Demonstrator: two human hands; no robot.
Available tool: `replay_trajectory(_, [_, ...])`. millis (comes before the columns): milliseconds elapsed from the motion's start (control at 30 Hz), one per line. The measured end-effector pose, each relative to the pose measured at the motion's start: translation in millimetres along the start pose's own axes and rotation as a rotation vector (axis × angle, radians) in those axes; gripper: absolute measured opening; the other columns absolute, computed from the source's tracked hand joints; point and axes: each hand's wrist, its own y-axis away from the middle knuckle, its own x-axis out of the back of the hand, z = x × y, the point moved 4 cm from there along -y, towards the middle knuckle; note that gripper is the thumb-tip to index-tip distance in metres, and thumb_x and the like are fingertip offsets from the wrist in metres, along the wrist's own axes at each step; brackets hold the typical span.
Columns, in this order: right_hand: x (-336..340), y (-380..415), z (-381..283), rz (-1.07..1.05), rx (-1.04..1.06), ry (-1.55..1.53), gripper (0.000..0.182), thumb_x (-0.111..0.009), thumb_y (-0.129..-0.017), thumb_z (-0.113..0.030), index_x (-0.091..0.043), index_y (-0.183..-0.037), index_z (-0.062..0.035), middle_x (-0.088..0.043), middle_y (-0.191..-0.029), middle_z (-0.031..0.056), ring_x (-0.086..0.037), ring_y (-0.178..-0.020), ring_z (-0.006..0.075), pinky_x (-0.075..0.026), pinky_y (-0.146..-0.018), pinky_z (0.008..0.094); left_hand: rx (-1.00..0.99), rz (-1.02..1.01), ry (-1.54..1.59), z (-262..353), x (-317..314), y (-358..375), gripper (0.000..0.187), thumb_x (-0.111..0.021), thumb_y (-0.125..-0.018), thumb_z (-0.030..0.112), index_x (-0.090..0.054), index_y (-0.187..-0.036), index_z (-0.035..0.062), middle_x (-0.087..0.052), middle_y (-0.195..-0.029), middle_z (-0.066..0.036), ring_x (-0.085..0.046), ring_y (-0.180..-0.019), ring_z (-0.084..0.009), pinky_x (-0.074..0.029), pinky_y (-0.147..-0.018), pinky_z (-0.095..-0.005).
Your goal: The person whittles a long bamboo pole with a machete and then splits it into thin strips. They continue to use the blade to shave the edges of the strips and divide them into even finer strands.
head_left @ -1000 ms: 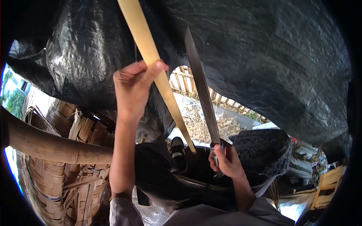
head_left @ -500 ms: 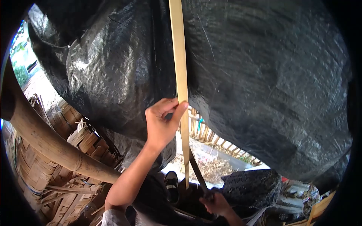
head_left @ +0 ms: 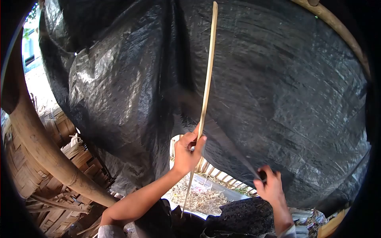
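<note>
My left hand (head_left: 187, 155) pinches a long, pale bamboo strip (head_left: 209, 67) between thumb and fingers, partway along its length. The strip stands nearly upright, its top end tipping slightly right and its lower end reaching down near my legs. Off to the right, my right hand (head_left: 271, 187) is closed around the handle of a long-bladed knife (head_left: 241, 157). Its blade points up and left, smeared by motion, and overlaps the area beside the strip in this view.
Black plastic sheeting (head_left: 258, 79) hangs in front of me. At the left, a thick bamboo pole (head_left: 47, 148) slants past woven bamboo pieces (head_left: 24, 166). Dry straw (head_left: 202, 196) lies below the sheeting near a slatted bamboo fence (head_left: 212, 171).
My right hand has risen from low by my legs with the knife, whose blade now swings up and left. The strip now tilts right, its top end in view; my left hand sits lower.
</note>
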Motion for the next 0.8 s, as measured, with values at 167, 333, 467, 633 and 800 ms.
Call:
replay_trajectory(167, [1,-45,-33,-0.034,0.340,0.478,0.044,-0.067,-0.062,-0.054,-0.051,-0.065,-0.0130,-0.049,-0.047,0.0020,-0.053,-0.039,0.0199,-0.041,-0.040,0.0314,0.407,-0.243,0.309,-21,-35,19,0.023,-0.056,-0.087,0.023,-0.057,-0.083,0.0010,-0.054,-0.071,0.001,-0.050,-0.066,-0.0055,-0.043,-0.061,-0.0198])
replay_trajectory(333, [-10,-63,-29,-0.047,0.434,0.563,0.045,-0.062,-0.065,-0.057,-0.052,-0.064,-0.0136,-0.045,-0.045,0.0024,-0.050,-0.036,0.0181,-0.039,-0.036,0.0299,0.311,-0.195,0.440,-33,-50,30,0.016,-0.059,-0.083,0.011,-0.059,-0.092,-0.0021,-0.058,-0.077,-0.001,-0.055,-0.071,-0.0075,-0.047,-0.066,-0.0213])
replay_trajectory(467, [-11,-74,-14,-0.110,0.382,0.649,0.047,-0.052,-0.073,-0.060,-0.052,-0.069,-0.0128,-0.052,-0.050,0.0087,-0.056,-0.041,0.0217,-0.043,-0.038,0.0326,0.442,-0.165,0.450,-29,-56,35,0.011,-0.057,-0.083,0.005,-0.059,-0.091,-0.0032,-0.059,-0.078,-0.004,-0.055,-0.067,-0.0090,-0.048,-0.066,-0.0241])
replay_trajectory(633, [4,-102,6,0.015,0.391,0.832,0.049,-0.054,-0.068,-0.064,-0.052,-0.065,-0.0148,-0.051,-0.049,0.0060,-0.053,-0.039,0.0217,-0.040,-0.038,0.0332,0.575,-0.158,0.493,-43,-57,48,0.013,-0.059,-0.084,0.011,-0.061,-0.082,-0.0021,-0.057,-0.068,-0.002,-0.049,-0.059,-0.0054,-0.042,-0.053,-0.0188])
replay_trajectory(800, [32,-141,44,0.002,-0.038,0.652,0.052,-0.042,-0.078,-0.063,-0.056,-0.075,-0.0126,-0.057,-0.053,0.0093,-0.060,-0.047,0.0229,-0.047,-0.043,0.0357,0.498,-0.185,0.372,-53,-53,48,0.015,-0.058,-0.085,0.011,-0.060,-0.079,-0.0025,-0.050,-0.061,0.003,-0.041,-0.054,-0.0026,-0.034,-0.048,-0.0179])
